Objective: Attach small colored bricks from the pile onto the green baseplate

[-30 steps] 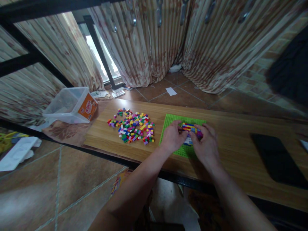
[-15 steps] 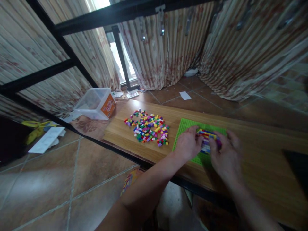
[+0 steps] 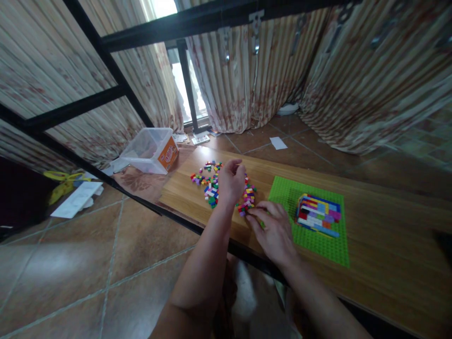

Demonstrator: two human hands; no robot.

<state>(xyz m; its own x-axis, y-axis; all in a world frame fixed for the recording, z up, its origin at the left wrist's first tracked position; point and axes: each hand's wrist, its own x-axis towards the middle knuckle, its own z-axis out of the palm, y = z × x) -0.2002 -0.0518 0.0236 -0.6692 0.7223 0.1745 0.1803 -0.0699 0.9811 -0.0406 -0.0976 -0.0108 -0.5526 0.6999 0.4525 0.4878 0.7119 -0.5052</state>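
Observation:
My left hand [image 3: 231, 183] is over the pile of small coloured toy bricks [image 3: 213, 190], covering its middle. Its fingers are curled in, and whatever they hold, if anything, is hidden. At the pile's near right edge, my right hand [image 3: 273, 228] reaches in with fingers stretched and apart, the fingertips close to a few red and purple bricks. To the right of that hand, a green baseplate [image 3: 323, 249] lies on the wooden tabletop. On it sits a low block of joined bricks [image 3: 318, 214] in many colours, with a blue and yellow border; neither hand touches it.
A clear plastic box [image 3: 146, 150] with an orange label stands beyond the table's left end. The wooden table [image 3: 381, 226] has a dark front edge. Black metal bars [image 3: 76, 106] cross above and to the left. A sheet of paper [image 3: 278, 143] lies on the tiled floor.
Both hands have moved left from the brick block on the baseplate to the loose pile. The block is now uncovered. The whole view has shifted slightly.

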